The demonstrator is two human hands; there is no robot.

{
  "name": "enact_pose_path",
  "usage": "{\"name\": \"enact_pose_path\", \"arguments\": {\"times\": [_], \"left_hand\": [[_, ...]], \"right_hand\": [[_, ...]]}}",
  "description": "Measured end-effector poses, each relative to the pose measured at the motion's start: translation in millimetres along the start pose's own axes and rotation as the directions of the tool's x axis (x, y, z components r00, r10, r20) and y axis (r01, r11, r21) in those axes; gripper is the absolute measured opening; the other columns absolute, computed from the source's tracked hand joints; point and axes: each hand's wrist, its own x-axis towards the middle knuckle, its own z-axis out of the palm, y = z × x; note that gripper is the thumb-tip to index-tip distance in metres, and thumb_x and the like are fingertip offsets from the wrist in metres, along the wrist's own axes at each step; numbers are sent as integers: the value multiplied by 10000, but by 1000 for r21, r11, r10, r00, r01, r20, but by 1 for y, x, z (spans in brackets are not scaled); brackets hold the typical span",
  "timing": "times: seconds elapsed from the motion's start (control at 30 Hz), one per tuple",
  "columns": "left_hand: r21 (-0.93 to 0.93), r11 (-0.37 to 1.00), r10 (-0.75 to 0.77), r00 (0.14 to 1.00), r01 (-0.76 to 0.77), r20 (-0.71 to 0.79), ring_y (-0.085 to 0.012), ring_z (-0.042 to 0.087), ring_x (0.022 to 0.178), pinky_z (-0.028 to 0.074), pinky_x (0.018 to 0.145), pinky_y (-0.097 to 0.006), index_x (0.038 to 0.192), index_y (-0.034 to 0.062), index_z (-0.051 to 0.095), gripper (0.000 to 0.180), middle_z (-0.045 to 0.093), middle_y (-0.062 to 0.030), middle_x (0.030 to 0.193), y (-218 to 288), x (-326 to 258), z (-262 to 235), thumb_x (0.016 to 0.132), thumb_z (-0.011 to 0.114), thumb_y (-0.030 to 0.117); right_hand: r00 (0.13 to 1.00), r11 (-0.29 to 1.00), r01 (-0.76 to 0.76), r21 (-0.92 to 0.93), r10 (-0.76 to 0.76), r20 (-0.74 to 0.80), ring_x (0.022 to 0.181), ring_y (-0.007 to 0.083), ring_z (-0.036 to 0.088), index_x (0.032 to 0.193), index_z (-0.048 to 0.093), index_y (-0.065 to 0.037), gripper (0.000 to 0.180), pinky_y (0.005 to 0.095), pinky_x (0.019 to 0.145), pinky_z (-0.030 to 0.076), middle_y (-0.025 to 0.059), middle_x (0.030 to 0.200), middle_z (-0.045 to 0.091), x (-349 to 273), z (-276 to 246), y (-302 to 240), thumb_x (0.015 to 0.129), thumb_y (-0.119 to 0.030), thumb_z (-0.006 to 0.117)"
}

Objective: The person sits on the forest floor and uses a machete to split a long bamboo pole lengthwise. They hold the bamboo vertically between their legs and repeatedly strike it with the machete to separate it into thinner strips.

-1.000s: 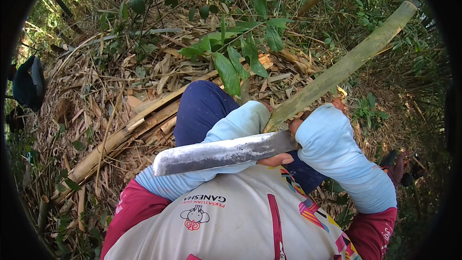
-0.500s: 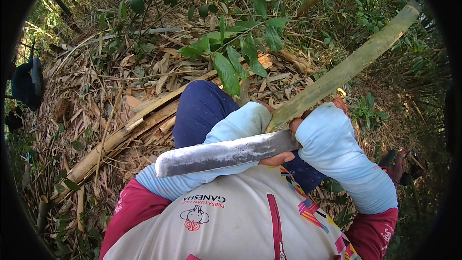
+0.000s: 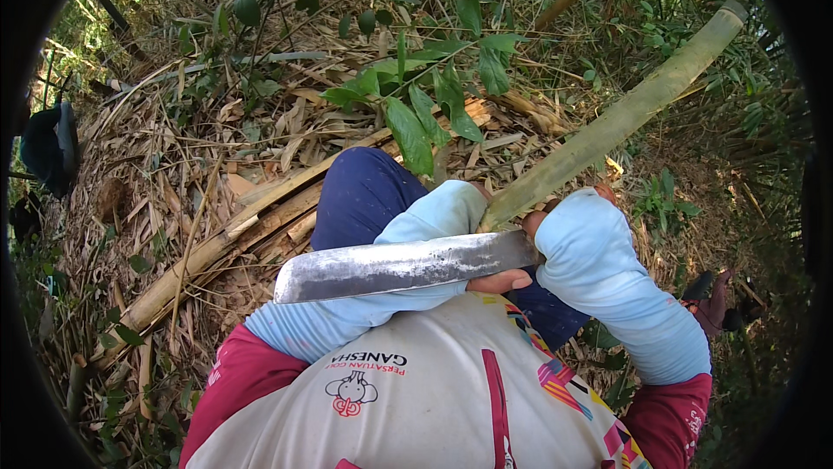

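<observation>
Head view: the blade [image 3: 408, 266] has tilted, tip slightly higher, and the bamboo [image 3: 612, 124], slanting up-right from between the hands, has swung slightly left, suggesting an adjusted working angle. The right hand [image 3: 534, 223] grips the blade; the left hand [image 3: 501, 282], mostly hidden, cannot be judged.

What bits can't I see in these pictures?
Head view hides:
- Most of the left hand: behind the blade.
- Any handle: behind the right hand and sleeve.
- Bamboo past the blade: blade in front.
- Teal thing, left edge: too dark.
</observation>
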Motion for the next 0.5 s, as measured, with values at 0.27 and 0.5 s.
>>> {"name": "enact_pose_path", "arguments": {"times": [0.27, 0.5], "left_hand": [[-97, 993, -73, 997, 74, 15, -133, 585, 865, 477, 715, -286, 1123, -11, 556, 573, 636, -94, 946, -17, -2, 7, 715, 859, 254], [-94, 988, -128, 992, 126, -18, -187, 606, 741, 466, 652, -306, 1031, -21, 617, 460, 668, -120, 859, 5, 0, -1, 776, 803, 314]], "right_hand": [[999, 999, -37, -7, 37, 27, 753, 351, 633, 907, 664, -96, 270, 486, 743, 461, 130, 742, 634, 5, 3, 1, 648, -172, 667], [990, 987, -134, -91, 137, 31, 727, 339, 636, 948, 653, -95, 282, 489, 765, 448, 123, 708, 629, 17, 12, -1, 687, -202, 664]]}}
